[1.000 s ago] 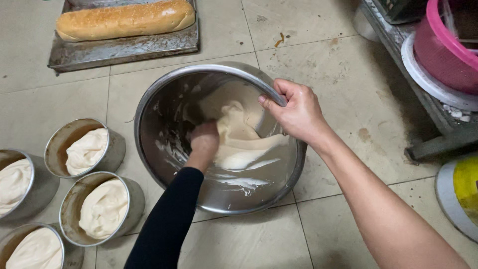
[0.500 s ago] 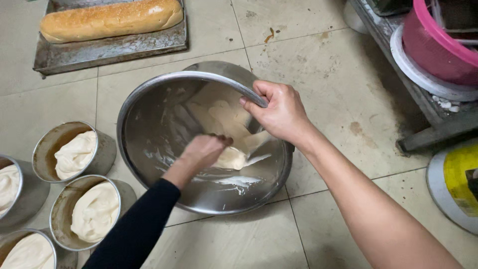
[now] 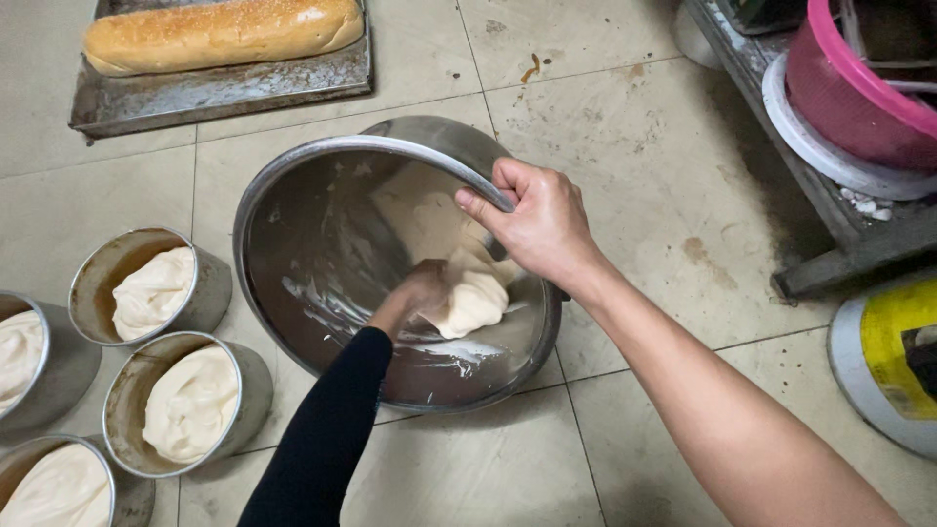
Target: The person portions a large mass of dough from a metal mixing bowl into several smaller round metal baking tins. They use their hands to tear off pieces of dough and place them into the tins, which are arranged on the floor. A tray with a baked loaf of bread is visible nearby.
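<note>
A large steel mixing bowl (image 3: 322, 283) sits tilted on the tiled floor (image 3: 625, 127), its far rim gripped by the right hand (image 3: 537, 224) with fingers curled over the edge. Inside, the left hand (image 3: 422, 291) presses into a lump of pale dough (image 3: 473, 298), fingers closed against it. Small round tins (image 3: 210, 293) of dough stand just left of the bowl.

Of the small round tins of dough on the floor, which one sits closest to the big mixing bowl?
The lower middle tin, directly left of the steel bowl and nearly at its wall. The tin above it stands slightly farther off; the other two lie cut off at the left edge.
</note>
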